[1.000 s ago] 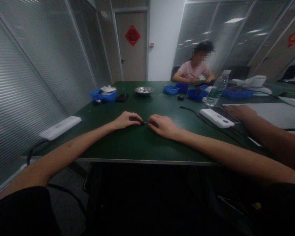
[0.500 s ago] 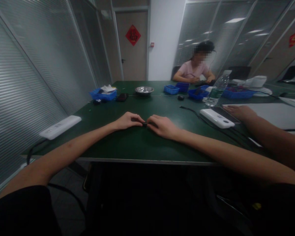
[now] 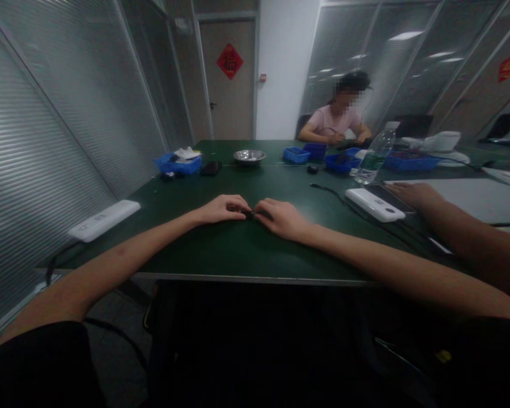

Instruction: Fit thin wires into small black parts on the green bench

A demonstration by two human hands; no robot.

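Observation:
My left hand (image 3: 221,208) and my right hand (image 3: 280,217) rest on the dark green table (image 3: 238,249), fingertips meeting in the middle. Both pinch a small black part (image 3: 250,215) between them; it is too small and dark to name. The fingers of each hand are curled and pressed together around it.
A white power strip (image 3: 104,220) lies at the left edge. Another person's hand (image 3: 414,194) rests by a white device (image 3: 374,204) on the right. Blue bins (image 3: 178,164), a metal bowl (image 3: 249,156), a water bottle (image 3: 376,154) and a seated person (image 3: 335,119) are further back.
My hands have drawn closer together; the gap between the fingertips has closed around the small black part.

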